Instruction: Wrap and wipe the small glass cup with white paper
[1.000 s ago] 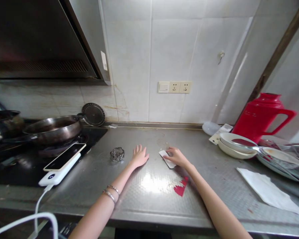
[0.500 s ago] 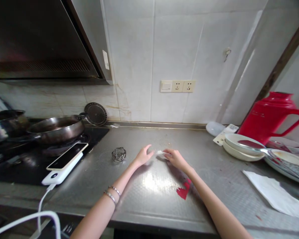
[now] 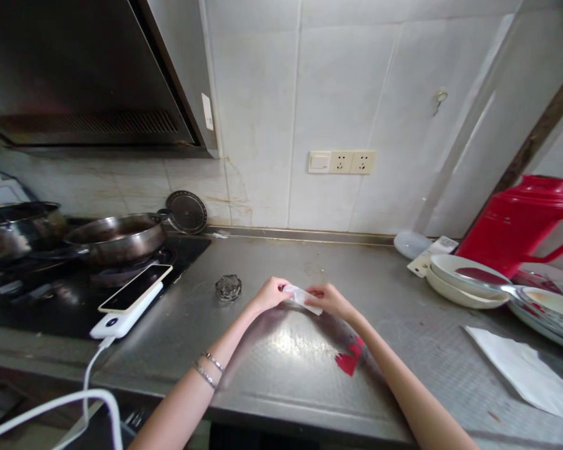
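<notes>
A small white piece of paper (image 3: 302,295) is held just above the steel counter (image 3: 281,350) between both hands. My left hand (image 3: 268,294) pinches its left end and my right hand (image 3: 329,299) pinches its right end. A red spill (image 3: 349,360) lies on the counter just in front of my right forearm. A small crumpled clear wrapper (image 3: 228,287) sits to the left of my left hand.
A phone on a white power bank (image 3: 130,300) with a cable lies at the stove's edge. Pans (image 3: 117,239) stand on the stove at left. Stacked bowls and plates (image 3: 469,284), a red thermos jug (image 3: 520,219) and a white napkin (image 3: 525,372) are at right.
My left hand lifted off the counter and moved right to the paper. Both hands now hold the paper up off the surface. The camera shifted slightly left.
</notes>
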The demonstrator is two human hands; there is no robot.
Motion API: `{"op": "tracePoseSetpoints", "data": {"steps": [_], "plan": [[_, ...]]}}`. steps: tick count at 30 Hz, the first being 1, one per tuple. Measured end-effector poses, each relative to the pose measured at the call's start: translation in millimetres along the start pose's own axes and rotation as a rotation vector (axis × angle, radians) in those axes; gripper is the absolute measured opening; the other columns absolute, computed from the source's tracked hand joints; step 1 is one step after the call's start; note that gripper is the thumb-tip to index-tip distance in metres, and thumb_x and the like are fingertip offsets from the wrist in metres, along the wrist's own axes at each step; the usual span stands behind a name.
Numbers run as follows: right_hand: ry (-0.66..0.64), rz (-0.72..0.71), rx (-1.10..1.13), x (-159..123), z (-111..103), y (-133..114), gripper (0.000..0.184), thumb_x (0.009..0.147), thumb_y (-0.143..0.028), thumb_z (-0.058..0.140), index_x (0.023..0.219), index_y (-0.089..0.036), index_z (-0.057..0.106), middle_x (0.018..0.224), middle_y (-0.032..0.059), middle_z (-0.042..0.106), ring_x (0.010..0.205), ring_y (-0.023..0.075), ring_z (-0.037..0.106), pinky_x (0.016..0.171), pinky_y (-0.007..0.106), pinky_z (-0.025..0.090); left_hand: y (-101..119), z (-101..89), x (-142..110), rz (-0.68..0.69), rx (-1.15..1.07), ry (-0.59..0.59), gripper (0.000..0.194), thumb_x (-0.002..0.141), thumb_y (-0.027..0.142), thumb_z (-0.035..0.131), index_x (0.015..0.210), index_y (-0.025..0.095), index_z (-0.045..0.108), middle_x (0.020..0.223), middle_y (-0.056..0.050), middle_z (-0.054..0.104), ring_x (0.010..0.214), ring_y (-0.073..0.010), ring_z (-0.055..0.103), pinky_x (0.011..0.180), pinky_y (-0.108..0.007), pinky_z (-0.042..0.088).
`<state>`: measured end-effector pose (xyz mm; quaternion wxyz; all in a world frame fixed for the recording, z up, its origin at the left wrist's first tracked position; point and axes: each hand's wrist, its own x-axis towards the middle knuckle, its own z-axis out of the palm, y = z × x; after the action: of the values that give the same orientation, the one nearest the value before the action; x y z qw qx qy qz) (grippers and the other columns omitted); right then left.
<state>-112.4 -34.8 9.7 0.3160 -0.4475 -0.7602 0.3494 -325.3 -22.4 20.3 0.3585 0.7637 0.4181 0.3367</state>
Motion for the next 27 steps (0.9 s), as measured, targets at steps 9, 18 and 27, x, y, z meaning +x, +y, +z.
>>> {"op": "tracePoseSetpoints", "data": {"steps": [9, 18, 27], "plan": [[-0.034, -0.145, -0.01, 47.7, 65.6, -57.5, 0.018, 0.074, -0.031, 0.064, 0.08, -0.015, 0.07, 0.067, -0.0005, 0.066, 0.064, 0.013, 0.057, 0.059, 0.021, 0.04, 5.2, -79.5, -73.4, -0.132, 0.427, 0.225, 0.021, 0.076, 0.032, 0.057, 0.072, 0.015, 0.067, 0.064, -0.002, 0.063, 0.06, -0.0131, 0.052, 0.057, -0.021, 0.032], [-0.046, -0.197, -0.204, 87.8, 133.9, -74.3, 0.013, 0.076, -0.025, 0.064, 0.087, -0.02, 0.069, 0.079, 0.002, 0.069, 0.075, 0.0176, 0.06, 0.066, 0.025, 0.041, -24.1, -122.3, -134.7, -0.419, 0.584, 0.382, 0.027, 0.079, 0.034, 0.056, 0.098, 0.018, 0.068, 0.097, -0.009, 0.071, 0.088, -0.0219, 0.064, 0.071, -0.025, 0.043], [-0.01, -0.196, -0.171, 90.1, 144.7, -74.9, 0.045, 0.077, -0.027, 0.066, 0.119, -0.021, 0.051, 0.086, 0.0019, 0.067, 0.08, 0.0174, 0.062, 0.072, 0.027, 0.044, -41.1, -114.4, -126.9, -0.507, 0.703, 0.345, 0.089, 0.063, 0.051, 0.069, 0.136, 0.009, 0.039, 0.136, -0.02, 0.048, 0.125, -0.0385, 0.042, 0.099, -0.04, 0.035]]}}
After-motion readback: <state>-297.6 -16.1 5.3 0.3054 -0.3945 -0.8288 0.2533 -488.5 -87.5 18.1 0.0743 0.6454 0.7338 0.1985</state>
